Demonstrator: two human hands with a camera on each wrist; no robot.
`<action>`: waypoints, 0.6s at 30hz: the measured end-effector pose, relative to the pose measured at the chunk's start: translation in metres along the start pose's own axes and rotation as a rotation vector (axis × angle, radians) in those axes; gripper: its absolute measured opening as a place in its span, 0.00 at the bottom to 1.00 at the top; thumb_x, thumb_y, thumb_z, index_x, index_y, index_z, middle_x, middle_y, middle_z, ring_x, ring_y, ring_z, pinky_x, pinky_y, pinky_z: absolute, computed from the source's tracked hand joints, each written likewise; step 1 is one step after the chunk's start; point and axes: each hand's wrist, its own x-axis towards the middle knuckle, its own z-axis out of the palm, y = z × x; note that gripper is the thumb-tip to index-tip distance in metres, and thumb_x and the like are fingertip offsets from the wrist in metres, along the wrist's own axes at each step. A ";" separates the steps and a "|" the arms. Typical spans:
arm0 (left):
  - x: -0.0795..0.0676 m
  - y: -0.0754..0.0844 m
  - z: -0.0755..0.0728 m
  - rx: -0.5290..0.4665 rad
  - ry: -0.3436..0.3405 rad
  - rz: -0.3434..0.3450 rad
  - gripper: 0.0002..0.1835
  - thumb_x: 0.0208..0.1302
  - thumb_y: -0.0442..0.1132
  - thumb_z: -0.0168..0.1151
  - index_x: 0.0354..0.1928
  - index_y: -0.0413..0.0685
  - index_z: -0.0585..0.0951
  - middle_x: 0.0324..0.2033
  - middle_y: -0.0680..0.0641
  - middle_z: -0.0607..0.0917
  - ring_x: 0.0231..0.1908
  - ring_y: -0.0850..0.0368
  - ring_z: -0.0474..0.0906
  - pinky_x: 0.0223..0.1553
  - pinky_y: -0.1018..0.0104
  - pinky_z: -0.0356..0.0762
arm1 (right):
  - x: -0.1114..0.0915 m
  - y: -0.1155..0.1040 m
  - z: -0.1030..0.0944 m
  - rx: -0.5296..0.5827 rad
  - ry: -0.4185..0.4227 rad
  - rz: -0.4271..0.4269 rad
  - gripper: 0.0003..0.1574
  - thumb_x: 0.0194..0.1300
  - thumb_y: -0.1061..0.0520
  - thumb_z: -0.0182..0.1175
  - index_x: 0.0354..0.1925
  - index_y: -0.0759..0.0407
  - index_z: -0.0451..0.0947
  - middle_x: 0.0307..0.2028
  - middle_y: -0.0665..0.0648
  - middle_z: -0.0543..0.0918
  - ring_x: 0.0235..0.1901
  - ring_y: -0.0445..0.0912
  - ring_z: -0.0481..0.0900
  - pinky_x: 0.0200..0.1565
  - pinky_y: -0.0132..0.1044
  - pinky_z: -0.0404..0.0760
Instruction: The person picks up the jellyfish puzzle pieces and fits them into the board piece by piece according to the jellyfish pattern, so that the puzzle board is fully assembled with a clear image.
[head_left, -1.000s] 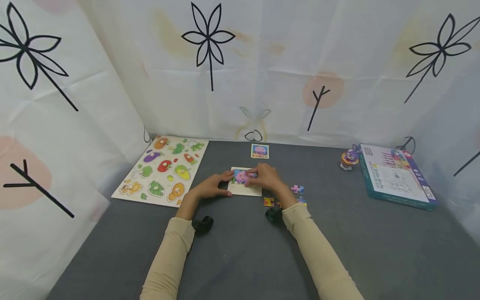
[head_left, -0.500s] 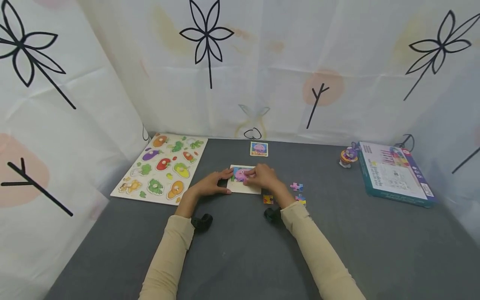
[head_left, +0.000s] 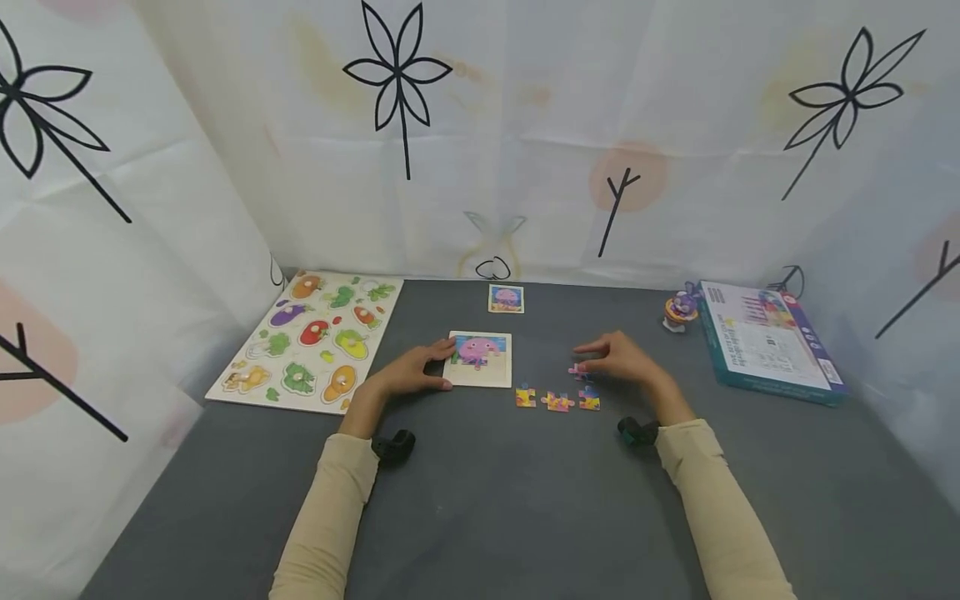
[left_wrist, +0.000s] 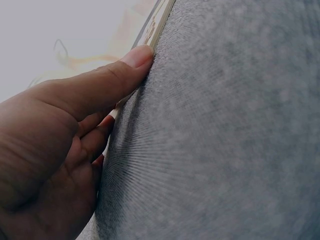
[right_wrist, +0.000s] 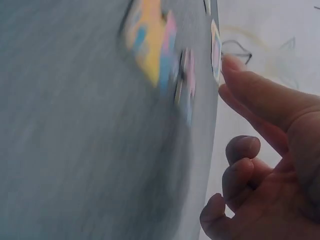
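Note:
The square puzzle board (head_left: pixel 483 375) lies on the grey table with part of a pink cartoon picture filled in across its upper area. My left hand (head_left: pixel 408 371) rests against the board's left side, thumb at the near corner and fingers farther up; in the left wrist view the thumb (left_wrist: pixel 107 82) lies straight along the edge. My right hand (head_left: pixel 622 358) is over a pink puzzle piece (head_left: pixel 577 372) right of the board. In the right wrist view the right thumb and index finger reach forward with nothing between them, and the other fingers are loosely bent.
Several loose puzzle pieces (head_left: pixel 557 402) lie in front of the right hand. Behind the board lies a small picture card (head_left: pixel 506 299). A vegetable puzzle board (head_left: pixel 303 342) is at the left. A purple figurine (head_left: pixel 680 308) and a flat box (head_left: pixel 772 342) stand at the right.
My right hand has left the puzzle board and moved right, to the loose pieces. More of the pink picture on the board is uncovered. My left hand has stayed at the board's left side.

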 end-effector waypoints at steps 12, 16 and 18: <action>-0.003 0.001 -0.001 0.010 -0.001 -0.007 0.40 0.56 0.44 0.65 0.67 0.38 0.60 0.69 0.40 0.55 0.70 0.43 0.47 0.67 0.45 0.47 | -0.013 0.018 0.001 -0.054 0.010 0.050 0.21 0.52 0.59 0.67 0.46 0.64 0.81 0.37 0.64 0.84 0.25 0.39 0.63 0.27 0.29 0.63; -0.003 0.002 -0.002 0.002 0.003 -0.008 0.40 0.56 0.43 0.65 0.67 0.38 0.60 0.69 0.40 0.55 0.70 0.43 0.46 0.67 0.45 0.47 | -0.012 0.019 0.001 -0.045 0.054 0.040 0.19 0.51 0.59 0.68 0.43 0.64 0.83 0.41 0.65 0.84 0.29 0.39 0.67 0.31 0.29 0.65; -0.003 0.003 -0.002 0.004 0.005 -0.011 0.40 0.56 0.43 0.65 0.67 0.38 0.60 0.69 0.41 0.55 0.70 0.43 0.47 0.68 0.44 0.46 | -0.012 0.021 0.001 -0.035 0.059 0.030 0.19 0.51 0.60 0.68 0.43 0.64 0.83 0.36 0.66 0.83 0.26 0.40 0.63 0.29 0.30 0.62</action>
